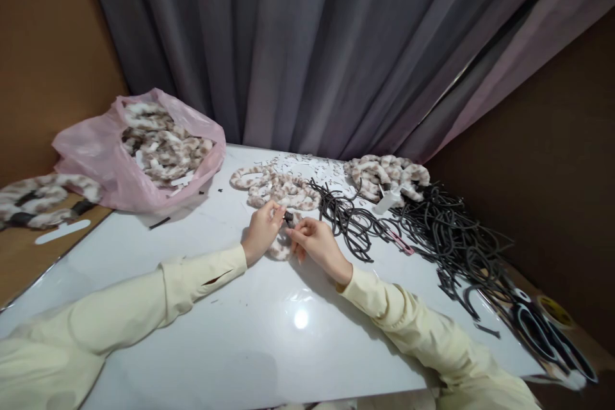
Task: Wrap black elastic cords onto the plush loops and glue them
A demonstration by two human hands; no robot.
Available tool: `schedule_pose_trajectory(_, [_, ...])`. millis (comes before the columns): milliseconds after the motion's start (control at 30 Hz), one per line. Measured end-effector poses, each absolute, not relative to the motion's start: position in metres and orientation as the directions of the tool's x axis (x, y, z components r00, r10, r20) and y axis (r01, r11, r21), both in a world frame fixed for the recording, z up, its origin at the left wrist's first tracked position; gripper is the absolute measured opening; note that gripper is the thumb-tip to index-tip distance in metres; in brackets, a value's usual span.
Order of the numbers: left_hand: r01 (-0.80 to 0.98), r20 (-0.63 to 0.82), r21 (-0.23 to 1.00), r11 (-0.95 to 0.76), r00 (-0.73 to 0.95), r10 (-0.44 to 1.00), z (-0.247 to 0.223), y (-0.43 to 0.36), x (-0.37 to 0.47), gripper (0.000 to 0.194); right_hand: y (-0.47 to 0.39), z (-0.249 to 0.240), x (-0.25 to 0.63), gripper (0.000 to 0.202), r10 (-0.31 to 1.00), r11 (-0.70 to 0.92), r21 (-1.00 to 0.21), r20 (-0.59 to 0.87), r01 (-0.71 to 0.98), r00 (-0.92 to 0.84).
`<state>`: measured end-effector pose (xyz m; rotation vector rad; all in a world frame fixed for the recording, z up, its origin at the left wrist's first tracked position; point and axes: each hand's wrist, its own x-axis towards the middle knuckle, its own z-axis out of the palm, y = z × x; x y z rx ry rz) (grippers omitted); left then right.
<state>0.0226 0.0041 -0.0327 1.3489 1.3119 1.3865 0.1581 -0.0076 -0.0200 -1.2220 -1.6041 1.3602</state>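
Observation:
A fluffy white-and-brown ring is held just above the white tabletop, its lower curve showing between my hands. My left hand is closed, pinching the black section at the top of this ring between thumb and fingers. From the other side, my right hand comes close to the same black part with thumb and fingers bent together. What its fingertips grip is too small to make out. Just beyond both hands lie more fluffy rings of the same pattern.
A pink plastic bag full of fluffy rings stands back left. Black cords spread over the right side, with a fluffy pile behind them. Scissors lie at the right edge; paper scraps litter the back.

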Motion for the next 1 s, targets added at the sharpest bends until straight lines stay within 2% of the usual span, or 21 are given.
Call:
schedule_pose_trajectory(133, [0.307, 0.288, 0.921, -0.240, -0.120, 0.950, -0.028, 0.003, 0.022, 0.021, -0.013, -0.013, 0.157, 0.033, 0.916, 0.019, -0.958, -0.099, 0.288, -0.389])
schedule_pose_trajectory(267, [0.410, 0.349, 0.863, -0.295, -0.062, 0.935, -0.028, 0.003, 0.022, 0.018, -0.019, -0.005, 0.156, 0.035, 0.895, 0.055, -0.944, -0.098, 0.325, -0.435])
schedule_pose_trajectory(633, [0.486, 0.421, 0.772, -0.409, 0.091, 0.902, -0.033, 0.003, 0.021, 0.016, -0.024, 0.017, 0.164, 0.030, 0.843, 0.134, -0.878, -0.142, 0.460, -0.518])
schedule_pose_trajectory(800, [0.479, 0.439, 0.752, -0.452, 0.148, 0.886, -0.031, 0.005, 0.018, 0.017, -0.006, 0.024, 0.175, 0.023, 0.838, 0.349, -0.773, 0.005, 0.529, -0.545])
schedule_pose_trajectory(1000, [0.467, 0.404, 0.767, -0.439, 0.179, 0.897, -0.032, 0.002, 0.017, 0.024, 0.023, 0.011, 0.185, 0.022, 0.863, 0.403, -0.737, 0.108, 0.543, -0.494])
